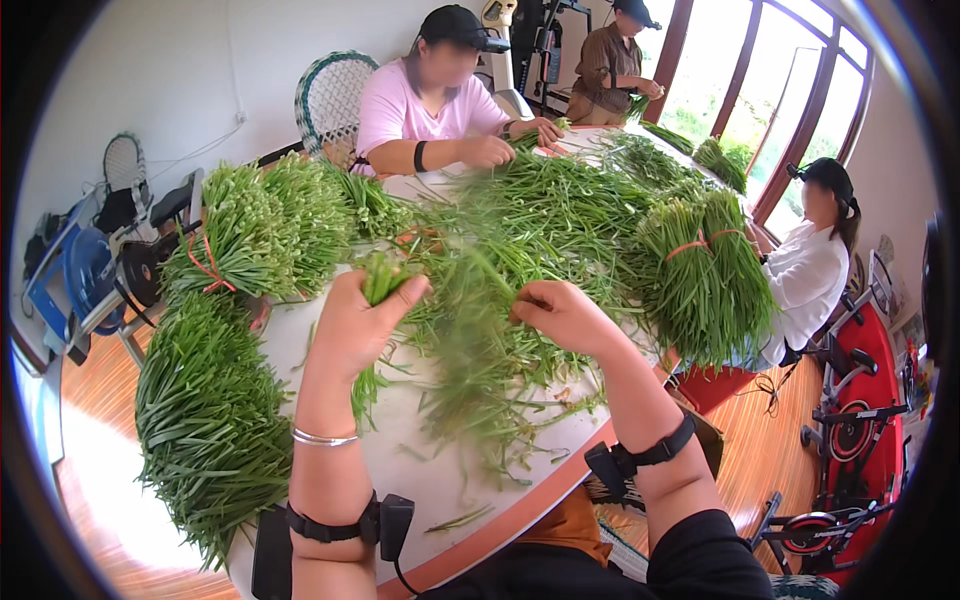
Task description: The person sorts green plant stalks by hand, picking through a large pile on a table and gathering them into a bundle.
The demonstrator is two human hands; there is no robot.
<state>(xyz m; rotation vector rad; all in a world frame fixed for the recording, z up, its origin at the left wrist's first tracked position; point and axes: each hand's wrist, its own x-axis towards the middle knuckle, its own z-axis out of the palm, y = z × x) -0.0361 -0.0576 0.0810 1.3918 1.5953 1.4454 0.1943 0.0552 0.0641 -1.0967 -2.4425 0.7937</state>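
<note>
My left hand is closed around a small bunch of garlic chives, whose cut stems stick up past the thumb while green leaves hang below the palm. To its right, my right hand has thumb and fingers pinched together on a blurred chive stem. A streak of green in motion spreads below that stem, so single leaves cannot be made out. Between and beyond both hands, a heap of loose chives covers the table.
Large chive bundles tied with red bands are stacked at left, their leaves overhanging the table edge. More tied bundles stand at right. A person in pink works opposite, another in white sits right, a third stands behind.
</note>
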